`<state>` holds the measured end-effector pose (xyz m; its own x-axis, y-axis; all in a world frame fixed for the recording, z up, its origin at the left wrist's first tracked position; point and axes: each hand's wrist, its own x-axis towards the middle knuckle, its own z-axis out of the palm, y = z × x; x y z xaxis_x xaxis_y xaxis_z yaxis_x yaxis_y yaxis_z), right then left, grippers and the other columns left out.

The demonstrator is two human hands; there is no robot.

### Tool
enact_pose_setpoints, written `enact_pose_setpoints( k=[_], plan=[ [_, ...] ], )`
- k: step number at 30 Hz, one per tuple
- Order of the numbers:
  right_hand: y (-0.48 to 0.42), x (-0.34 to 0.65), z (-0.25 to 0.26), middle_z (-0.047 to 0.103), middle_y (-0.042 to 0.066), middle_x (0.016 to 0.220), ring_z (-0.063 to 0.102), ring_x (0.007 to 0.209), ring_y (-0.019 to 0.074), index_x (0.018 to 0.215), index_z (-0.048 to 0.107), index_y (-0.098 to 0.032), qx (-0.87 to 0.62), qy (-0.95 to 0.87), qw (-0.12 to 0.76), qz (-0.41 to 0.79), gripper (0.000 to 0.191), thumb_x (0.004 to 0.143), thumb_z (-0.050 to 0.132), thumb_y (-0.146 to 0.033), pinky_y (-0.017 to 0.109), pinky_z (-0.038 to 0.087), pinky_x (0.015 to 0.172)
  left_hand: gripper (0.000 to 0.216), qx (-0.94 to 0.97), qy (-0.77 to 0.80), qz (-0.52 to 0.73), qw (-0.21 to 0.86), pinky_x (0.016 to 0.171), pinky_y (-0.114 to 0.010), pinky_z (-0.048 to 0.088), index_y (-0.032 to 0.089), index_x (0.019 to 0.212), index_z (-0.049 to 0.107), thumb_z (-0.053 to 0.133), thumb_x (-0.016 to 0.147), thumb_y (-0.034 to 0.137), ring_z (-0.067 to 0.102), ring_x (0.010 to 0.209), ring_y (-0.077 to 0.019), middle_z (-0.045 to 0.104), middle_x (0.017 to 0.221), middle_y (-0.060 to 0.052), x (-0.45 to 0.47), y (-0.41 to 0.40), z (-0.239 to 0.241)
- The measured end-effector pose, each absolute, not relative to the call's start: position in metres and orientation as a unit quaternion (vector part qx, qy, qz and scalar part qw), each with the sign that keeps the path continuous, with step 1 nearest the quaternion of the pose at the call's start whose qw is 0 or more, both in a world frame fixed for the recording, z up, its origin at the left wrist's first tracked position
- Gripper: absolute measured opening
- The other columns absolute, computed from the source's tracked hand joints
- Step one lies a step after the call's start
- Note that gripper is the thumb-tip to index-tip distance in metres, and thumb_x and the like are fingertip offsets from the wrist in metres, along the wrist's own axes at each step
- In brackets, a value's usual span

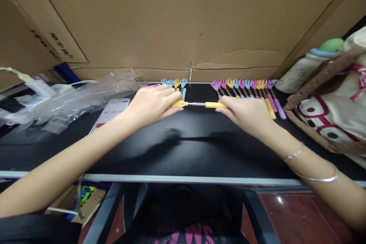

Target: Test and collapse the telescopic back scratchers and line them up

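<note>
Above the black table, a yellow back scratcher (196, 104) lies level between my two hands, a short length of its metal rod showing. My left hand (156, 103) is closed round its yellow head end, and most of that head is hidden by the fingers. My right hand (243, 110) grips the yellow handle at the other end. Behind the right hand lies a row of back scratchers (236, 84) in purple, pink, yellow and blue, heads toward the cardboard. A smaller group of back scratchers (177, 83) lies beyond my left hand, partly covered by it.
At the left are a phone (113, 110) showing a timer, clear plastic bags (85, 97) and a white charger (40, 89). A cardboard wall (183, 19) stands behind. On the right are a bottle (305, 66) and a cloth bag (337, 118). An open box (94, 202) sits below the table edge.
</note>
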<state>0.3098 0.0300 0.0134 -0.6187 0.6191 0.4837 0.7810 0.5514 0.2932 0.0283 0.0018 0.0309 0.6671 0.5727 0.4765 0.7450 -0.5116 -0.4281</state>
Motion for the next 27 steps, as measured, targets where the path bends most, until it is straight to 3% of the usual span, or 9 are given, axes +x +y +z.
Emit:
enact_pose_setpoints(
  k=[8,14,18,22,27],
  plan=[
    [0.029,0.308,0.010,0.062,0.003,0.058,0.049,0.047,0.0137,0.076,0.058,-0.019,-0.387,-0.881,0.143,-0.232,0.057,0.098,0.021,-0.056,0.025,0.018,0.048,0.036,-0.829,-0.430,-0.123,0.336,0.044,-0.028,0.020,0.020,0.088,0.062,0.037,0.099,0.043,0.058,0.056,-0.0140,0.063,0.076,-0.002,0.032,0.002,0.005],
    [0.024,0.305,0.007,0.061,0.002,0.056,0.049,0.047,0.0134,0.078,0.058,-0.019,-0.385,-0.885,0.147,-0.214,0.053,0.098,0.024,-0.054,0.025,0.019,0.047,0.033,-0.829,-0.408,-0.167,0.345,0.044,-0.029,0.015,0.019,0.085,0.063,0.041,0.098,0.040,0.056,0.054,-0.0137,0.061,0.072,-0.002,0.032,-0.001,0.003],
    [0.024,0.300,0.006,0.065,0.002,0.061,0.052,0.048,0.0134,0.085,0.061,-0.020,-0.395,-0.881,0.151,-0.212,0.052,0.098,0.025,-0.055,0.025,0.019,0.047,0.026,-0.835,-0.399,-0.174,0.336,0.045,-0.029,0.020,0.020,0.089,0.063,0.045,0.097,0.037,0.057,0.061,-0.0141,0.062,0.075,-0.002,0.031,0.002,0.004],
    [0.021,0.293,0.007,0.069,0.000,0.067,0.056,0.050,0.0131,0.097,0.063,-0.022,-0.380,-0.891,0.129,-0.213,0.038,0.099,0.033,-0.046,0.025,0.018,0.048,0.023,-0.834,-0.374,-0.165,0.370,0.052,-0.029,0.028,0.022,0.090,0.063,0.044,0.097,0.032,0.058,0.072,-0.0161,0.062,0.076,-0.002,0.030,0.006,0.007],
    [0.018,0.276,0.013,0.068,0.000,0.066,0.054,0.048,0.0127,0.094,0.061,-0.021,-0.368,-0.892,0.112,-0.237,0.032,0.098,0.034,-0.038,0.026,0.014,0.047,0.026,-0.845,-0.341,-0.170,0.376,0.056,-0.030,0.031,0.021,0.084,0.062,0.042,0.098,0.030,0.056,0.074,-0.0169,0.061,0.073,-0.003,0.037,0.008,0.009]
  ],
)
